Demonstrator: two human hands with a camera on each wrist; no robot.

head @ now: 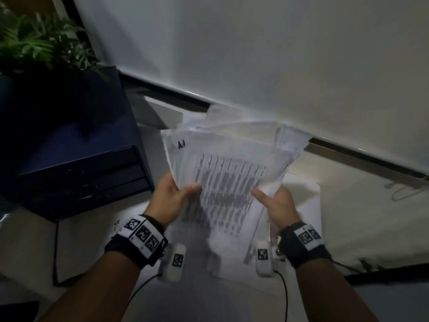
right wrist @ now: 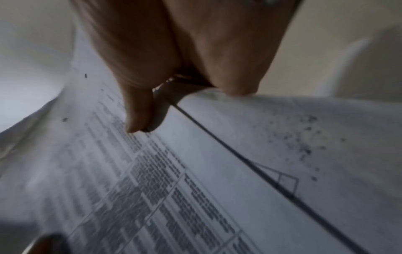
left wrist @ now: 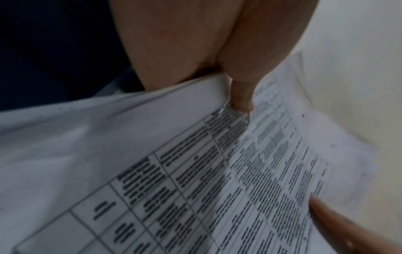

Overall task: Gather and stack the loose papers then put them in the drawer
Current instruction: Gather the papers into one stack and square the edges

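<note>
Both thumbs press the printed top sheet: left hand point(head: 173, 197) and right hand point(head: 277, 204) pinch the fanned papers point(head: 229, 173) at their near side edges, long axis pointing away. The dark drawer unit point(head: 76, 173) stands left, nearer the left hand.

Print on papers point(head: 222, 182) blurred, unreadable in all views. Sheet count indeterminable. Fingers of left hand point(head: 173, 197) and right hand point(head: 277, 203) hidden behind sheets; thumbs only visible. Drawer unit point(head: 76, 173) dark, handles indistinct.
</note>
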